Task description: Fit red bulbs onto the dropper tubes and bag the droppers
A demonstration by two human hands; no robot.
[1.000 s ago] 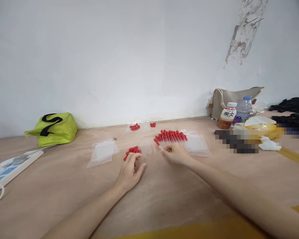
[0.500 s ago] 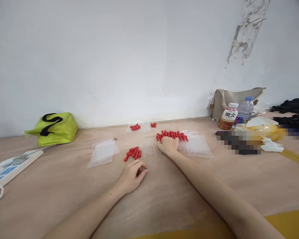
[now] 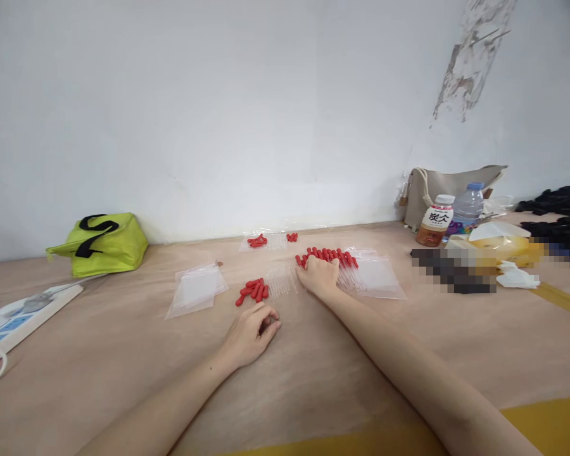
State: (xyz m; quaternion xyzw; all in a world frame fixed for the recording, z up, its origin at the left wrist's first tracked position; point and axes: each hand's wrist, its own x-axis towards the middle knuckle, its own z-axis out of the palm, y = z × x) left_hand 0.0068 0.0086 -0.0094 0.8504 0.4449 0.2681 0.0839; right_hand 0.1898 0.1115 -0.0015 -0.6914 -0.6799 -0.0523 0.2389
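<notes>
Right hand (image 3: pixel 319 276) lies flat, fingers together, on light, fragile droppers (image 3: pixel 335 258); grip their soft red bulbs. Left hand (image 3: pixel 251 330) curls loosely, empty.

1. Single view only, worn on the head, so nothing shared with another view.
2. Looking forward and slightly down across the table (image 3: pixel 123 354) toward the white wall (image 3: pixel 218 114).
3. Forearms near, wall farther back.
</notes>
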